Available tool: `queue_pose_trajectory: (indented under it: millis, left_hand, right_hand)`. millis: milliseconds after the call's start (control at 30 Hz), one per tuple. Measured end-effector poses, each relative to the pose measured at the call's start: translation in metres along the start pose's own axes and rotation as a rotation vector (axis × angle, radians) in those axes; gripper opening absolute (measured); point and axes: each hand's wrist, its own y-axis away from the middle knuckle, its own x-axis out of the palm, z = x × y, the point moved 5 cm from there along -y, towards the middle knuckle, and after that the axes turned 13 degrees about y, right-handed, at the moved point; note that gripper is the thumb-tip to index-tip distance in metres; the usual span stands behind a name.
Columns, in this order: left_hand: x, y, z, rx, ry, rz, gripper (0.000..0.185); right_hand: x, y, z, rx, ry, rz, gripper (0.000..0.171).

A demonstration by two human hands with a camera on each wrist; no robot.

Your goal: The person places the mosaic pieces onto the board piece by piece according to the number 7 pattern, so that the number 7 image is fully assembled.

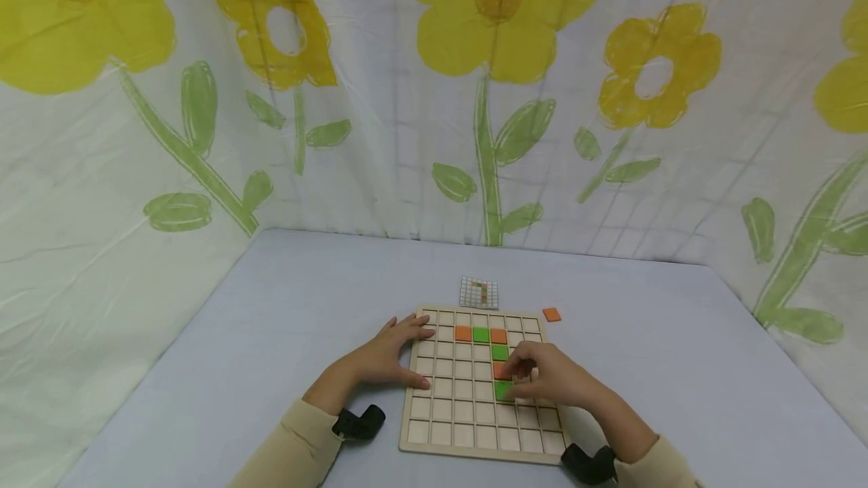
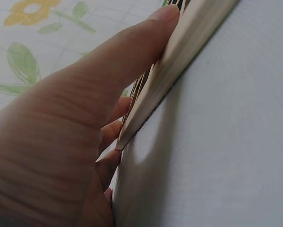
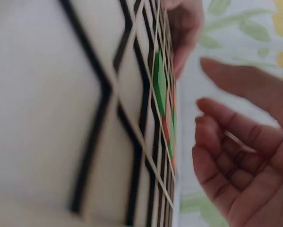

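Note:
A wooden grid board (image 1: 464,434) lies on the table, with orange and green square tiles set in some of its cells. Three tiles run across an upper row, and from the right one a column goes down to a green tile (image 1: 503,391). My left hand (image 1: 385,356) rests along the board's left edge, thumb and fingertips on the rim. Over the column's lower end hovers my right hand (image 1: 552,376), fingers loosely bent. In the right wrist view its thumb and index finger are apart with nothing between them, and the green tile (image 3: 159,82) sits in its cell.
Behind the board lies a small card (image 1: 478,293) printed with a grid and coloured squares. A loose orange tile (image 1: 551,315) is on the table (image 1: 631,322) past the board's top right corner. A flower-patterned curtain (image 1: 380,172) hangs behind the table.

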Motion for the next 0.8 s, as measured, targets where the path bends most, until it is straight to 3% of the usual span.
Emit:
queue_pose_trajectory:
  millis: [267,500,800]
  left_hand:
    - [-0.001,0.0,0.0,0.001,0.002,-0.004,0.083]
    - [-0.001,-0.001,0.0,0.016,0.005,-0.01,0.083]
    - [0.0,-0.001,0.001,0.024,0.01,-0.007,0.083]
  right_hand:
    - [-0.029,-0.004,-0.018,0.036,0.036,-0.034,0.029]
    - [-0.055,-0.012,-0.047,0.135,-0.105,-0.069,0.035]
    - [-0.077,-0.017,-0.089,0.277,-0.133,-0.121,0.044]
